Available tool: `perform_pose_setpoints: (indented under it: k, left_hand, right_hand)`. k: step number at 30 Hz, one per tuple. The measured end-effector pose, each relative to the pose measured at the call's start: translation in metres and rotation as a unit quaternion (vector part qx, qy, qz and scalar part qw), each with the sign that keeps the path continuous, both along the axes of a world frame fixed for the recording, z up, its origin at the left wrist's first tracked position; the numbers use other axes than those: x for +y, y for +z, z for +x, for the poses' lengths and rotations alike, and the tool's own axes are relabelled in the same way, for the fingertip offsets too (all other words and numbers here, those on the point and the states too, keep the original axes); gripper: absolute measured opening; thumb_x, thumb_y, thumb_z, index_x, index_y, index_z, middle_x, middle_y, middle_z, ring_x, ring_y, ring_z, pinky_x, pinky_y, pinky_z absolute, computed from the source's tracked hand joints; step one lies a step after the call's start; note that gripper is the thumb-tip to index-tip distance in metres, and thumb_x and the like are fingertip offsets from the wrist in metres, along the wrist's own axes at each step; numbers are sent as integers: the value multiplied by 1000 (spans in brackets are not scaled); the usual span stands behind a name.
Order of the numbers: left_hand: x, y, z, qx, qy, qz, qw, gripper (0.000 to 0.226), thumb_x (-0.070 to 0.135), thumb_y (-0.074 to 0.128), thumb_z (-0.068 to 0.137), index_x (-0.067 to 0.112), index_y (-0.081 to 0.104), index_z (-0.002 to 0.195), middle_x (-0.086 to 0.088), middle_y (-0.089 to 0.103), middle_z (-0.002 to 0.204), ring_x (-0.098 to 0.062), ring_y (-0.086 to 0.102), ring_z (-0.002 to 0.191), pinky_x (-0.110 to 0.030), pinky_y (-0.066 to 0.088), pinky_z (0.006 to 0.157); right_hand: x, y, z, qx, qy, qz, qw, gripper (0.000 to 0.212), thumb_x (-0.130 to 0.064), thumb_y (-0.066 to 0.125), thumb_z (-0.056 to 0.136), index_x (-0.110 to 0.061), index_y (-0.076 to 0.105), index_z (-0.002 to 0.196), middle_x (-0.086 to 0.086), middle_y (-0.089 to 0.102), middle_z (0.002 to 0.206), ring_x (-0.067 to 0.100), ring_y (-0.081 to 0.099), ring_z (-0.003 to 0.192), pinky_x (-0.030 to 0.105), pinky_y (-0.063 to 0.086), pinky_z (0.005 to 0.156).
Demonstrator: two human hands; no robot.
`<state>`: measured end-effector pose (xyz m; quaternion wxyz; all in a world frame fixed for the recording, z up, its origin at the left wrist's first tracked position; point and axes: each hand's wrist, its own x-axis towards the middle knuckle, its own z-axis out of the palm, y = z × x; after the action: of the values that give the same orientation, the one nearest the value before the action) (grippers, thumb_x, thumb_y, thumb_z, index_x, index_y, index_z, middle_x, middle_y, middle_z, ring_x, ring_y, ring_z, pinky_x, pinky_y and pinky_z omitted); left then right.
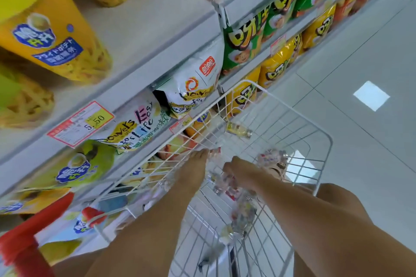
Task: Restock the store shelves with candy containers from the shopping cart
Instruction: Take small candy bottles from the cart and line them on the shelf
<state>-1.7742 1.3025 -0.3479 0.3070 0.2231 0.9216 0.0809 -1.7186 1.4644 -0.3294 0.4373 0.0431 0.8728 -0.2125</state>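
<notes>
Head view: both arms reach down into the white wire shopping cart [292, 111]. The left hand [198, 161] points fingers-first at the cart's floor. Its fingers look straight and I see nothing gripped, though motion blur softens the tips. The right hand [238, 171] is knuckles-up with fingers curled over a cluster of clear candy containers [221, 183] right beneath it. Whether it actually has hold of one I cannot tell.

More loose containers lie on their sides: a jar [271, 157] just beyond the right hand, another [244, 211] below its wrist, and a small bottle [238, 129] farther ahead of both hands. The shelves [162, 13] rise to the left of the left hand, the lower one crowded with snack bags [139, 128].

The main risk, as I judge it, is a poor grab. The jars are smooth, piled loosely and free to roll, so a hurried scoop could drop one back onto the wire. A lifted jar could also clip the cart's rim or push bags off the crowded shelf.
</notes>
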Motion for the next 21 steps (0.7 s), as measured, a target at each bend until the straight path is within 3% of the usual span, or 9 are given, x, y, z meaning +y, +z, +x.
perform_pose_setpoints:
  k: [5,9,11,15,18,21]
  left_hand:
    - [12,-4,-2,17,-2,-26,1000,60,-7,51,86,13,37,141,-10,28,147,-26,32,134,-32,37,103]
    - [18,-3,-8,-8,17,-50,999,44,1,55,90,12,45,131,-11,40,139,-29,44,123,-38,45,95]
    - [20,1,-9,-42,32,-44,998,39,7,56,91,11,43,127,-13,52,128,-29,49,117,-40,46,88]
    - [15,12,-1,-93,101,12,991,39,17,66,87,7,44,118,-13,59,112,-26,57,96,-33,45,72]
    - [8,30,8,-104,172,66,977,37,14,71,83,8,50,112,-11,59,103,-24,57,91,-27,40,66]
    - [4,64,8,-96,233,139,958,29,13,76,78,14,50,90,0,51,78,-18,54,73,-22,41,62]
  right_hand:
    - [-2,-3,-7,29,62,13,998,41,6,58,83,-15,50,117,5,56,116,23,58,103,29,46,72]
    - [-5,3,-10,25,164,43,985,39,-1,62,85,-11,55,122,6,54,122,26,56,109,31,47,81]
    - [-8,14,-13,10,191,61,980,34,-8,68,84,-7,60,117,6,59,115,24,59,103,31,49,78]
    - [5,45,-15,-34,161,78,983,28,-23,74,81,-4,64,100,1,56,79,21,57,85,28,41,67]
    - [27,77,-10,-30,93,49,994,44,-39,71,82,-2,65,104,2,57,85,19,52,80,26,39,65]
    - [46,131,-2,5,-3,-35,999,41,-45,65,85,-6,70,95,-3,59,74,11,51,65,18,36,54]
